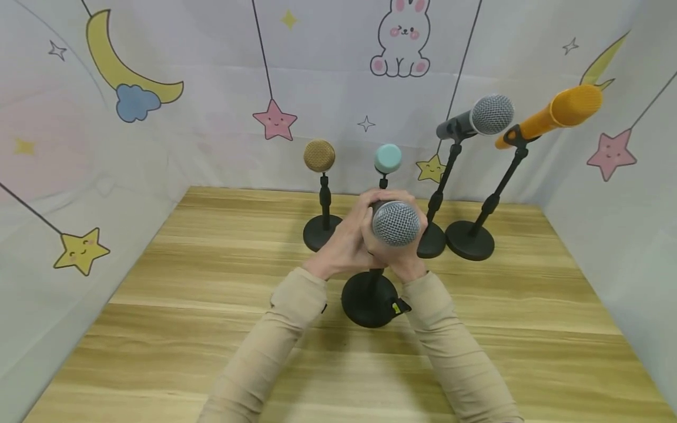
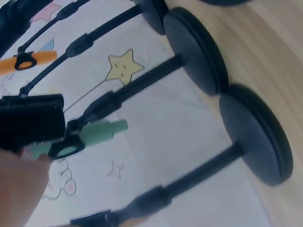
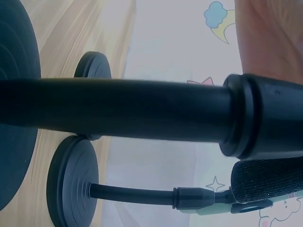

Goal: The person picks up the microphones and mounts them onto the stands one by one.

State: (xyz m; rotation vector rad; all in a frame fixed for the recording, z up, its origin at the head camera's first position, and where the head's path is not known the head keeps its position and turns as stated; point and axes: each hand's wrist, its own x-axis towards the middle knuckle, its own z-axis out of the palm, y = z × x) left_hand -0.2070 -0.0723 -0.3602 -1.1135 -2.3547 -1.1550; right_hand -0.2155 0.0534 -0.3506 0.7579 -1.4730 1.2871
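In the head view, a microphone with a silver mesh head [image 1: 396,224] and a dark body points up toward me above a black stand. The stand's round base [image 1: 365,305] rests on the table. My left hand [image 1: 346,242] wraps the microphone from the left, fingers over its far side. My right hand [image 1: 401,254] curls round it just below the mesh. Their overlap hides most of the body and the stand's top. In the right wrist view, the stand's pole [image 3: 118,109] crosses below the right palm [image 3: 272,40]. Part of the left hand [image 2: 23,191] shows in the left wrist view.
Behind my hands, microphones on black stands line the wooden table's [image 1: 211,282] back: gold [image 1: 319,155], mint [image 1: 388,158], silver-and-black [image 1: 492,114] and orange [image 1: 573,107]. The two at right lean outward. A printed cloth [image 1: 328,47] surrounds the table's back and sides.
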